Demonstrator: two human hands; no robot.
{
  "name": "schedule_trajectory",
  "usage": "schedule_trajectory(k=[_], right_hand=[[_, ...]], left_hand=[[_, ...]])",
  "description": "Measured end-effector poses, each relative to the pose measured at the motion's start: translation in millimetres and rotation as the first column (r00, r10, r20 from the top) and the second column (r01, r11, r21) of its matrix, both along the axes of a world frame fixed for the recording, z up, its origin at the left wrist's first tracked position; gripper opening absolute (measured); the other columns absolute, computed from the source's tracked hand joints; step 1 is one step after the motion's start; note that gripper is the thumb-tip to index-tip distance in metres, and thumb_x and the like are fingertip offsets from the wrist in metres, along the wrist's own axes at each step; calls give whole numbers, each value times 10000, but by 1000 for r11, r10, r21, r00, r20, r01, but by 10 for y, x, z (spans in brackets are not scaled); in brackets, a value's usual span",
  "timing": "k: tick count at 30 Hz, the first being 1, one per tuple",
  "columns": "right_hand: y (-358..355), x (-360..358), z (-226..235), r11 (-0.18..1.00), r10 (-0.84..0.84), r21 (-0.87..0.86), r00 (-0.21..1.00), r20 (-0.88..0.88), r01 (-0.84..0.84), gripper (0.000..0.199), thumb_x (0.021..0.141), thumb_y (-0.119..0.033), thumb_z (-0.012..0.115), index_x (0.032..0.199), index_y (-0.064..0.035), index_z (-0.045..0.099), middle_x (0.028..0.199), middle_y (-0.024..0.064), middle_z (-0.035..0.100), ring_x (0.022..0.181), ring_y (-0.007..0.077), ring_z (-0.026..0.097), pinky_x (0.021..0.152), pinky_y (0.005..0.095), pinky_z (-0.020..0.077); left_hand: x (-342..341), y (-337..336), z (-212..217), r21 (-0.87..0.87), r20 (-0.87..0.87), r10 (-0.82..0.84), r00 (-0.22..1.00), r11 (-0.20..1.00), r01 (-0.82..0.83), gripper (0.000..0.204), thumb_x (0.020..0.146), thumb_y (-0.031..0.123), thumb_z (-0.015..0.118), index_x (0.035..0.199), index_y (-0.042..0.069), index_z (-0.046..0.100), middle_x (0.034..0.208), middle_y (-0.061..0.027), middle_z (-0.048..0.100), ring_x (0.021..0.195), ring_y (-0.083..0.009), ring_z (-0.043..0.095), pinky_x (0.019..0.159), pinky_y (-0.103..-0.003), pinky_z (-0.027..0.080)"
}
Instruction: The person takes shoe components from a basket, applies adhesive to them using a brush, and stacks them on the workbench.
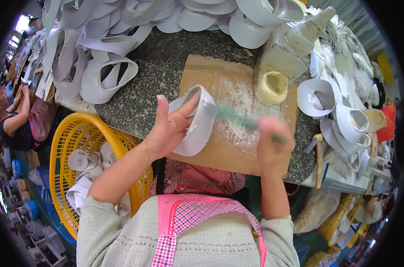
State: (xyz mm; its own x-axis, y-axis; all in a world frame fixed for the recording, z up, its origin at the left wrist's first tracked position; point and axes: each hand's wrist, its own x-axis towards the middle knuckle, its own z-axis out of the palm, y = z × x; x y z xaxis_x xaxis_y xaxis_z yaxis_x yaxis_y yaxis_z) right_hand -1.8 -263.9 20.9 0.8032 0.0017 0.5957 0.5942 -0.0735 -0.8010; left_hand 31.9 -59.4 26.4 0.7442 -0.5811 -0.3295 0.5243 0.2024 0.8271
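white shoe upper (197, 122) in left hand (168, 127) grip, right hand (273, 144) pinching brush (237, 118), yellow basket (62, 147) holding white uppers

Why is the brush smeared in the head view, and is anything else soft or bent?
Head view: the green brush and the right hand holding it are motion-blurred, while the left hand and the white shoe piece it holds are sharp; fisheye bends the stone table edge and yellow basket toward the dark rim; lighting is even, with no strong glare.
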Motion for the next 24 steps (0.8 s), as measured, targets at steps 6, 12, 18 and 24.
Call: schedule_trajectory(k=[6,12,18,24], right_hand=[[-115,-101,-199,960,269,-123,949,166,-251,187,651,8,597,833,-18,631,720,103,619,617,244,600,546,306,476],[-70,-260,-320,984,85,-159,995,58,-75,144,674,12,598,812,-8,631,715,116,626,599,215,601,540,280,472],[-218,-425,-246,990,-88,-123,989,-122,73,125,698,52,612,816,13,601,737,130,630,598,206,593,528,264,454],[236,-475,-266,971,-30,-233,996,87,50,218,686,17,630,897,2,578,722,125,616,583,217,590,492,272,451]], left_hand=[[5,-34,28,-143,-44,33,999,989,-39,1077,617,846,90,1376,82,88,1360,-104,286,1213,-231,326,1005,-361,235],[142,-197,-96,148,-58,-24,998,988,32,895,744,745,197,1372,110,156,1296,-142,377,1167,-216,380,954,-328,280],[70,-79,253,667,695,-439,570,688,-284,306,817,255,537,1001,11,536,941,-171,570,770,-255,569,642,-313,440],[-58,738,-274,780,625,-424,656,324,-535,356,769,294,546,952,-11,560,850,-167,532,827,-302,523,742,-379,413]])
